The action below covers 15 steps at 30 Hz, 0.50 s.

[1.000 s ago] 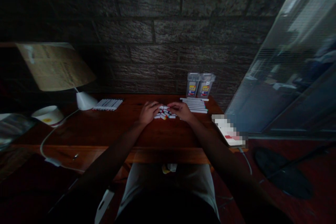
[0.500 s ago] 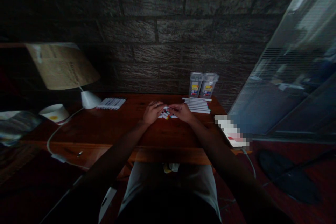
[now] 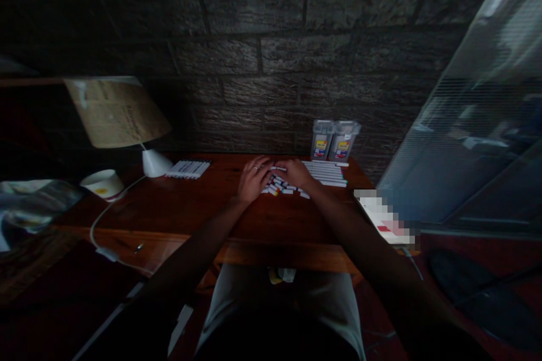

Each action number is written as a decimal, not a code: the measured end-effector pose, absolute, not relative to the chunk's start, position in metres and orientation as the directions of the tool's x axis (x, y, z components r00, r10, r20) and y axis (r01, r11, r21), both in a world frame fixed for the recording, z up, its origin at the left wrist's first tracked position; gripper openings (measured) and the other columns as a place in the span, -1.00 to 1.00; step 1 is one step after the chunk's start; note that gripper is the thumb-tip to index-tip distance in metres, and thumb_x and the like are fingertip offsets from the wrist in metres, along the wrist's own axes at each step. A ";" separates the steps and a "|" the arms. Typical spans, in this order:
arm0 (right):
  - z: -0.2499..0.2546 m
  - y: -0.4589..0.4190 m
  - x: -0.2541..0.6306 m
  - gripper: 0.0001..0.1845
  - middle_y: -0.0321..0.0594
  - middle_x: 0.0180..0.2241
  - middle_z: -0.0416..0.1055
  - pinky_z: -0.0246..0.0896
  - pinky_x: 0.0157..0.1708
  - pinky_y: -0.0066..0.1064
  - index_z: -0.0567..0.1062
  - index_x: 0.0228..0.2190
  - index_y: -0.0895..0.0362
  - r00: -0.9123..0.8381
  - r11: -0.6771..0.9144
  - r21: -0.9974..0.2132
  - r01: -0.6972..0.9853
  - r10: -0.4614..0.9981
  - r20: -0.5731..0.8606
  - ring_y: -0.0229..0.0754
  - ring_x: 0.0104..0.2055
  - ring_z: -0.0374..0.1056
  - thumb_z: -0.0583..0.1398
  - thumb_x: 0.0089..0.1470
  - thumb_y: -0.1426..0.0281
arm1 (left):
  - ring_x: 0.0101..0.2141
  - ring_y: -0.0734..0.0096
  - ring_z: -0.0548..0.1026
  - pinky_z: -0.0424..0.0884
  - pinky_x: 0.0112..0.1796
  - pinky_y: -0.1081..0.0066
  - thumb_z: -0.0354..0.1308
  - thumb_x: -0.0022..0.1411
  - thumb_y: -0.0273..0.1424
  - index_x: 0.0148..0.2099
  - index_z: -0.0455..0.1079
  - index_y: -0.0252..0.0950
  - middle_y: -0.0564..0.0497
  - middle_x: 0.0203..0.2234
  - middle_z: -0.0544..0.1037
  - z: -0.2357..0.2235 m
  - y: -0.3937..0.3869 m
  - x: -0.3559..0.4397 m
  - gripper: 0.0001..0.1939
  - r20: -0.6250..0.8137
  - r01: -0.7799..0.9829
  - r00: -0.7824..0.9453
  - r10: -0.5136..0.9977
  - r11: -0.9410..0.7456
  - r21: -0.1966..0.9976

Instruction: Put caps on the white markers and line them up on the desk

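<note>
A pile of small white marker caps (image 3: 277,185) with coloured ends lies on the wooden table (image 3: 178,211) between my hands. My left hand (image 3: 253,179) curves around the pile's left and far side, its fingers stretched out and a ring on one of them. From the right, my right hand (image 3: 296,174) reaches over the caps with bent fingers and thumb apart. The fingertips of both hands come close together at the far side of the pile, partly hiding it. Beyond my right hand lies a row of white markers (image 3: 326,174).
Another row of markers (image 3: 188,169) lies at left, by a lamp (image 3: 121,115) with its cord and a white paper bowl (image 3: 104,185). Two clear plastic cases (image 3: 334,141) stand against the brick wall. A blurred-out flat object (image 3: 383,220) sits on the table's right edge.
My hands have moved slightly farther apart and away from me, and more loose caps now show between and below them. The whole view has shifted a little.
</note>
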State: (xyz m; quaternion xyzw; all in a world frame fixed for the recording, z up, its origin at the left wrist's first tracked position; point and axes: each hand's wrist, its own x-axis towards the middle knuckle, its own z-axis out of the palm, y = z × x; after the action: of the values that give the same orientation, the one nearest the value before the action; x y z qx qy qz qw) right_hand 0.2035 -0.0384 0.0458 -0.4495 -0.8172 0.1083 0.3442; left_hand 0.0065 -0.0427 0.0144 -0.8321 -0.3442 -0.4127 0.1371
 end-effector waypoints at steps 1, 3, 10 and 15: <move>0.047 -0.035 0.207 -0.86 -0.14 -0.21 0.62 0.28 -0.06 -0.32 0.64 -0.27 0.04 -0.334 0.560 -0.487 0.671 0.814 0.475 -0.04 -0.11 0.50 0.28 0.15 0.29 | 0.13 0.14 0.39 0.30 0.12 0.12 0.06 0.39 -0.33 0.11 0.45 -0.22 -0.14 0.10 0.49 0.015 -0.045 0.007 -0.68 0.795 0.685 0.405 0.451 -0.726 0.062; 0.046 -0.032 0.216 -0.82 -0.11 -0.18 0.60 0.28 -0.03 -0.29 0.63 -0.22 0.07 -0.249 0.525 -0.511 0.681 0.822 0.512 -0.02 -0.09 0.50 0.25 0.18 0.30 | 0.04 0.19 0.47 0.35 0.07 0.19 0.04 0.40 -0.29 0.08 0.46 -0.23 -0.14 0.02 0.54 0.013 -0.047 0.008 -0.69 0.779 0.656 0.422 0.464 -0.749 0.091; 0.021 -0.051 0.235 -0.73 -0.06 -0.13 0.58 0.34 -0.06 -0.26 0.56 -0.14 0.12 -0.031 0.482 -0.571 0.665 0.781 0.623 -0.03 -0.14 0.51 0.18 0.22 0.25 | -0.37 0.38 0.57 0.39 -0.29 0.47 -0.01 0.40 -0.14 -0.13 0.54 -0.20 -0.01 -0.36 0.65 0.003 -0.045 0.003 -0.65 0.593 0.644 0.362 0.719 -0.653 0.399; 0.012 -0.048 0.223 -0.70 -0.09 -0.22 0.57 0.35 -0.19 -0.30 0.46 -0.10 0.13 -0.071 0.530 -0.588 0.611 0.776 0.627 -0.09 -0.27 0.50 0.10 0.24 0.22 | -0.41 0.39 0.54 0.35 -0.34 0.47 -0.03 0.37 -0.07 -0.26 0.52 -0.26 -0.01 -0.44 0.62 0.005 -0.041 -0.003 -0.57 0.552 0.577 0.318 0.771 -0.619 0.533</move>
State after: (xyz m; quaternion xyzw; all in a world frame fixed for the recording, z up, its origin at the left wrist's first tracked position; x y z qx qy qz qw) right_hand 0.2231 -0.0480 0.0125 -0.4770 -0.7268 0.0849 0.4869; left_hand -0.0026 -0.0406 0.0053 -0.8028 -0.4196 -0.4063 -0.1193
